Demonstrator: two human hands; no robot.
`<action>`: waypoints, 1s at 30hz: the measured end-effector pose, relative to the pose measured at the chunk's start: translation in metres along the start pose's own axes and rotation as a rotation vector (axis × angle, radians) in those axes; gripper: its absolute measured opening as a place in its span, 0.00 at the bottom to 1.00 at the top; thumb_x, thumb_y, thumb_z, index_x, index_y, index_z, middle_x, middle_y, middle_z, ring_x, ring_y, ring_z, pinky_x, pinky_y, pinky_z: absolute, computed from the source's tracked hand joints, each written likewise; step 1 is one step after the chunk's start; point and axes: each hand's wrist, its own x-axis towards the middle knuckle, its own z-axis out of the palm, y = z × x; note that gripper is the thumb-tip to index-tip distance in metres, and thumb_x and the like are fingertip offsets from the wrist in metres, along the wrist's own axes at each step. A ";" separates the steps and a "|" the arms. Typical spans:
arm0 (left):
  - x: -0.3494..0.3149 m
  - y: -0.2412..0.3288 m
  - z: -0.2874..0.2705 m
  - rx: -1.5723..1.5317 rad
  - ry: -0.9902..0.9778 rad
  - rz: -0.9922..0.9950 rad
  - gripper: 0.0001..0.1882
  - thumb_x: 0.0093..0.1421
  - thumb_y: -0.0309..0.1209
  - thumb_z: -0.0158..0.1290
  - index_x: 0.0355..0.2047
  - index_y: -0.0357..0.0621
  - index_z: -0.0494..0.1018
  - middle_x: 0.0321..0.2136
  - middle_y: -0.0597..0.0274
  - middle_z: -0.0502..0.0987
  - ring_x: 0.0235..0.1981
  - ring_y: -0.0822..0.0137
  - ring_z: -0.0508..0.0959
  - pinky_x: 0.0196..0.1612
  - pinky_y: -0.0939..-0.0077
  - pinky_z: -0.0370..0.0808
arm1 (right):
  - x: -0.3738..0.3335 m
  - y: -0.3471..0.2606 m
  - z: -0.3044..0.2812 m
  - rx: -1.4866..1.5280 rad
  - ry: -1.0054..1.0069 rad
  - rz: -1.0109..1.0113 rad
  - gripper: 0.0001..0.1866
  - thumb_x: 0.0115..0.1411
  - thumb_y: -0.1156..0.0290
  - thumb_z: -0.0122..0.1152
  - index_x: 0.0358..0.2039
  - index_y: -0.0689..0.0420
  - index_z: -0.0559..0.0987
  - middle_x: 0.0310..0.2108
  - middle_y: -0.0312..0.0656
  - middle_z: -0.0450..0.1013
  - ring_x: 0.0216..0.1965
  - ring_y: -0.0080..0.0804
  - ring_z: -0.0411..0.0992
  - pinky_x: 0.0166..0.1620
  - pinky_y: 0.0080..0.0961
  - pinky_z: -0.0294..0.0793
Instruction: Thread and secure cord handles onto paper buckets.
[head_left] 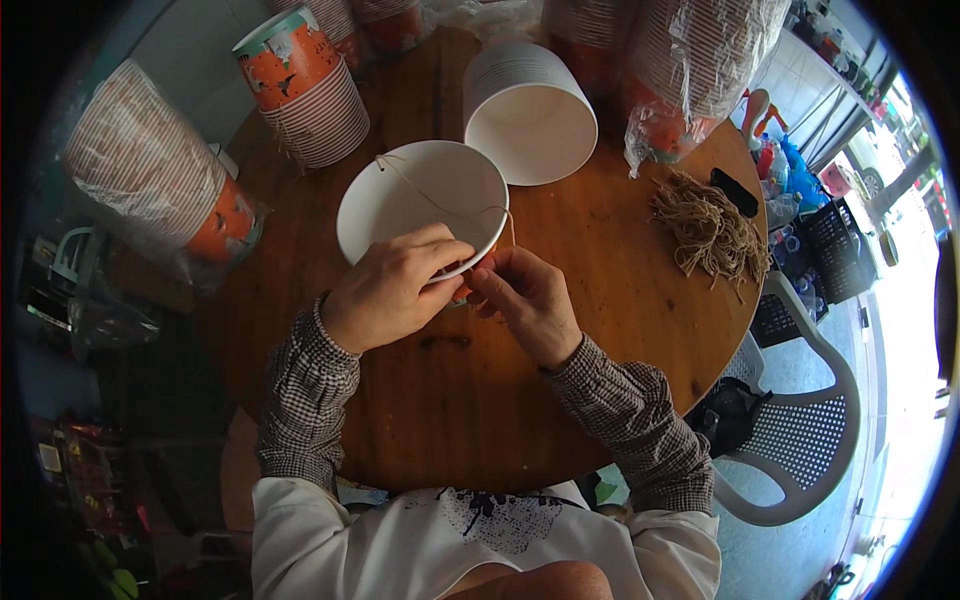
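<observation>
A paper bucket (pixel 375 215), white inside with orange on its outer wall, stands in front of me on the wooden table. Thin brown twine (pixel 425 196) runs from a hole at its far rim, across the opening, and over the right rim. My left hand (pixel 390 290) grips the near rim, fingers inside and thumb outside. Just outside that same rim, my right hand (pixel 530 300) is closed in a pinch at the twine's end. The fingertips hide the exact spot where the twine meets the wall.
Behind the bucket lies a nested stack of white buckets (pixel 530 130), open end toward me. A heap of cut twine (pixel 715 230) and a black object (pixel 734 192) lie at right. More bucket stacks (pixel 315 110) line the far edge, some plastic-wrapped (pixel 150 160). A grey chair (pixel 800 430) stands right.
</observation>
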 end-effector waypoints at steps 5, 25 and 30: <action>0.000 -0.001 0.003 0.068 0.059 0.014 0.07 0.53 0.20 0.55 0.33 0.35 0.71 0.28 0.55 0.73 0.28 0.55 0.76 0.30 0.69 0.72 | -0.002 -0.005 0.005 0.064 0.025 -0.008 0.09 0.62 0.70 0.58 0.36 0.63 0.73 0.27 0.35 0.74 0.26 0.16 0.69 0.30 0.15 0.71; 0.006 0.004 0.008 -0.198 0.170 -0.041 0.05 0.56 0.23 0.55 0.29 0.35 0.69 0.27 0.56 0.73 0.27 0.62 0.77 0.29 0.73 0.74 | 0.003 -0.032 -0.017 -1.047 0.229 -0.931 0.10 0.50 0.76 0.63 0.32 0.55 0.73 0.29 0.36 0.73 0.35 0.34 0.73 0.52 0.40 0.65; 0.009 0.002 0.022 -0.229 0.264 0.017 0.04 0.57 0.21 0.54 0.31 0.36 0.69 0.27 0.58 0.72 0.27 0.65 0.76 0.29 0.76 0.74 | -0.003 -0.030 -0.005 -1.016 0.239 -0.832 0.09 0.48 0.77 0.66 0.28 0.55 0.74 0.26 0.33 0.73 0.30 0.32 0.72 0.53 0.40 0.66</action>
